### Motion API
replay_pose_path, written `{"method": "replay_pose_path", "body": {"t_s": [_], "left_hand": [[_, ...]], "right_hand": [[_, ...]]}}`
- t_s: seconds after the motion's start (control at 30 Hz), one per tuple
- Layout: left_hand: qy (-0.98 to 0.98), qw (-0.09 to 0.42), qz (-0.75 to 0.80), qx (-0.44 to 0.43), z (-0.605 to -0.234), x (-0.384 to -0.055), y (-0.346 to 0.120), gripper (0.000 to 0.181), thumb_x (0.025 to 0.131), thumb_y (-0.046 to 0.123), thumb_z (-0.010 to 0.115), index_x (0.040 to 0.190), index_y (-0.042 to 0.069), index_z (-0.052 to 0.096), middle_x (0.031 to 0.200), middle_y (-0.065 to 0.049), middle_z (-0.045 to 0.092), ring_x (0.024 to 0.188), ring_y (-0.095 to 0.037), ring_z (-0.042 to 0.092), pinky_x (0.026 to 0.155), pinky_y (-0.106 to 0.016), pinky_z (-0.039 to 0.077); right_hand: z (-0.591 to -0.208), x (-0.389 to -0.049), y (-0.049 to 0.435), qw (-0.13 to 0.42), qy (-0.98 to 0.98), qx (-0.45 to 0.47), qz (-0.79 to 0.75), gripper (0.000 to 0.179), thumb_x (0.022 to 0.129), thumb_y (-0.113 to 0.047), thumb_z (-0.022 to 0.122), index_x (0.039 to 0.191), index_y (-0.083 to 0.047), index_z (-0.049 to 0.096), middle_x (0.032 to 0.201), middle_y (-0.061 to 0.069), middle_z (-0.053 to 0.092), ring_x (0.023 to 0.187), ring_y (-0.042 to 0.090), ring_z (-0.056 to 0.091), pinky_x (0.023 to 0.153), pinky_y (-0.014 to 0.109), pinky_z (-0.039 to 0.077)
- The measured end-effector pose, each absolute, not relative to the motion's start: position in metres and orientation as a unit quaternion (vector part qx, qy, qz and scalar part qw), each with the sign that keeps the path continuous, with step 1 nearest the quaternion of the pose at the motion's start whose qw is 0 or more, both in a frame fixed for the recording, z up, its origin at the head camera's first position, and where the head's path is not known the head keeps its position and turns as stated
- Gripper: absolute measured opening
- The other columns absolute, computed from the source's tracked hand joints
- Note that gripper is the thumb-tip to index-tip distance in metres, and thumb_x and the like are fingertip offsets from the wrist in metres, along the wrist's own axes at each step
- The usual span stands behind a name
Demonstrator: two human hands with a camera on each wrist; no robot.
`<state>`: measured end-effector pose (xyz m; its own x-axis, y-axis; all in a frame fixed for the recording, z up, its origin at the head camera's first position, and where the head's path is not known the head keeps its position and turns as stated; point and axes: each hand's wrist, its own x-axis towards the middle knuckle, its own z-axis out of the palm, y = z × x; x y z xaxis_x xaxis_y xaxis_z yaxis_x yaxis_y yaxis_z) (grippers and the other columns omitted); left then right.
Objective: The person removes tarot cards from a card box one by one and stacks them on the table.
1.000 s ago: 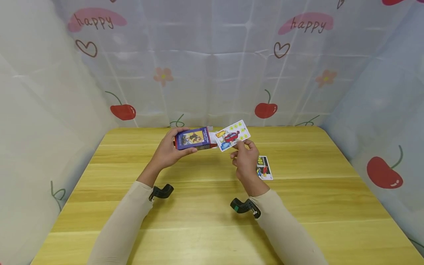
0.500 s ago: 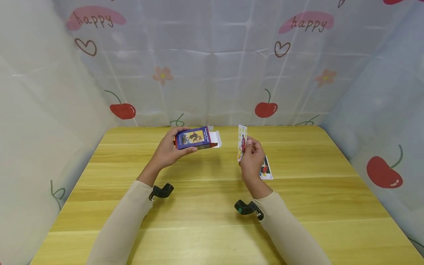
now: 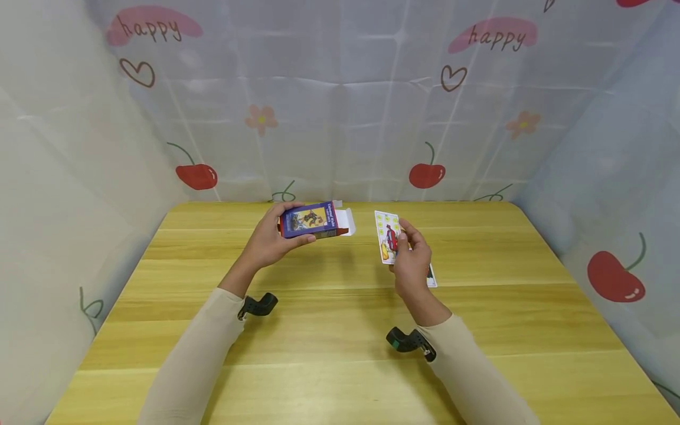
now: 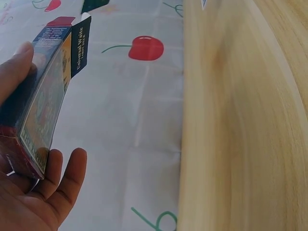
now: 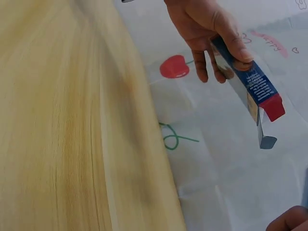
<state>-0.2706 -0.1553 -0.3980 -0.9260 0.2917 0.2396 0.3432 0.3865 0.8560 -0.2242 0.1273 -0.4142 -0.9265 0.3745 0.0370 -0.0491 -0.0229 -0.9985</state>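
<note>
My left hand [image 3: 267,241] grips a blue tarot box [image 3: 310,220] above the table, thumb along the near side and fingers round the far side. The box lies on its side in the hand, its flap [image 3: 346,222] open toward the right. In the left wrist view the box [image 4: 45,91] shows "Universal Waite" on its flap. Between thumb and fingers my right hand [image 3: 414,260] pinches a tarot card [image 3: 386,236] with yellow discs and a red-clad figure. Beneath that hand a second tarot card [image 3: 432,278] rests on the table, mostly hidden.
The wooden table [image 3: 319,366] runs back to a white curtain [image 3: 340,136] printed with cherries and hearts. Similar cloth hangs at both sides. A black wrist mount [image 3: 258,305] sits on the left forearm and another mount [image 3: 410,341] on the right.
My right hand has drawn the card away from the box's open end, moving right and toward me, and turned it more upright. The left hand and box have stayed nearly still.
</note>
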Motion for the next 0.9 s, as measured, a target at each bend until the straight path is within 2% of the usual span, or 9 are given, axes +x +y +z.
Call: {"method": "replay_pose_path", "body": {"t_s": [0.1,0.2,0.33,0.47,0.6,0.73,0.83,0.9], "left_hand": [[-0.832,0.021,-0.521,-0.189,-0.398,-0.270,-0.156,0.082,0.078,0.040,0.084,0.144,0.015,0.044,0.138,-0.010,0.046,0.112,-0.028,0.057,0.089,-0.046,0.054],[-0.832,0.021,-0.522,-0.189,-0.398,-0.270,-0.155,0.082,0.078,0.041,0.084,0.144,0.013,0.044,0.138,-0.010,0.046,0.112,-0.029,0.056,0.090,-0.046,0.053],[-0.830,0.020,-0.524,-0.191,-0.399,-0.270,-0.155,0.082,0.078,0.040,0.084,0.144,0.013,0.044,0.139,-0.010,0.045,0.113,-0.029,0.056,0.090,-0.047,0.053],[-0.827,0.021,-0.528,-0.192,-0.399,-0.271,-0.154,0.081,0.078,0.039,0.084,0.144,0.013,0.044,0.139,-0.011,0.044,0.113,-0.030,0.056,0.090,-0.047,0.053],[-0.830,0.025,-0.524,-0.190,-0.400,-0.271,-0.154,0.080,0.078,0.040,0.084,0.143,0.016,0.045,0.139,-0.012,0.044,0.113,-0.030,0.055,0.090,-0.047,0.053],[-0.831,0.026,-0.522,-0.189,-0.399,-0.271,-0.154,0.080,0.078,0.041,0.084,0.143,0.016,0.045,0.139,-0.011,0.045,0.113,-0.029,0.056,0.090,-0.047,0.053],[-0.833,0.025,-0.519,-0.191,-0.397,-0.271,-0.155,0.081,0.078,0.041,0.083,0.144,0.015,0.044,0.139,-0.012,0.045,0.113,-0.029,0.056,0.090,-0.046,0.053],[-0.834,0.024,-0.517,-0.193,-0.395,-0.271,-0.156,0.082,0.078,0.042,0.083,0.144,0.015,0.043,0.139,-0.012,0.045,0.114,-0.029,0.056,0.090,-0.046,0.053]], "right_hand": [[-0.413,-0.223,0.130,0.170,-0.675,-0.110,0.709,0.030,0.102,-0.026,0.055,0.128,-0.014,0.061,0.095,-0.003,0.059,0.056,0.006,0.050,0.041,0.018,0.035],[-0.415,-0.224,0.133,0.182,-0.675,-0.105,0.707,0.034,0.096,-0.036,0.063,0.113,-0.006,0.065,0.077,-0.007,0.065,0.046,0.005,0.049,0.037,0.019,0.032],[-0.422,-0.224,0.138,0.172,-0.689,-0.115,0.695,0.042,0.093,-0.045,0.064,0.103,-0.004,0.068,0.066,-0.011,0.066,0.044,0.004,0.050,0.036,0.019,0.032],[-0.425,-0.223,0.142,0.164,-0.684,-0.119,0.701,0.037,0.097,-0.039,0.060,0.114,-0.008,0.069,0.078,-0.007,0.065,0.051,0.004,0.049,0.040,0.018,0.032],[-0.421,-0.219,0.147,0.130,-0.647,-0.113,0.742,0.033,0.102,-0.025,0.053,0.131,-0.012,0.062,0.089,0.001,0.056,0.059,0.006,0.044,0.044,0.017,0.029],[-0.416,-0.214,0.155,0.092,-0.629,-0.111,0.764,0.041,0.103,-0.014,0.051,0.144,-0.012,0.050,0.094,0.000,0.051,0.070,0.007,0.052,0.048,0.016,0.042],[-0.415,-0.212,0.167,0.066,-0.627,-0.116,0.767,0.049,0.100,-0.009,0.055,0.148,-0.009,0.045,0.093,-0.003,0.056,0.077,0.006,0.062,0.060,0.017,0.054],[-0.415,-0.211,0.177,0.050,-0.616,-0.125,0.776,0.050,0.098,-0.008,0.060,0.145,-0.003,0.045,0.089,-0.004,0.062,0.077,0.005,0.067,0.068,0.019,0.057]]}}
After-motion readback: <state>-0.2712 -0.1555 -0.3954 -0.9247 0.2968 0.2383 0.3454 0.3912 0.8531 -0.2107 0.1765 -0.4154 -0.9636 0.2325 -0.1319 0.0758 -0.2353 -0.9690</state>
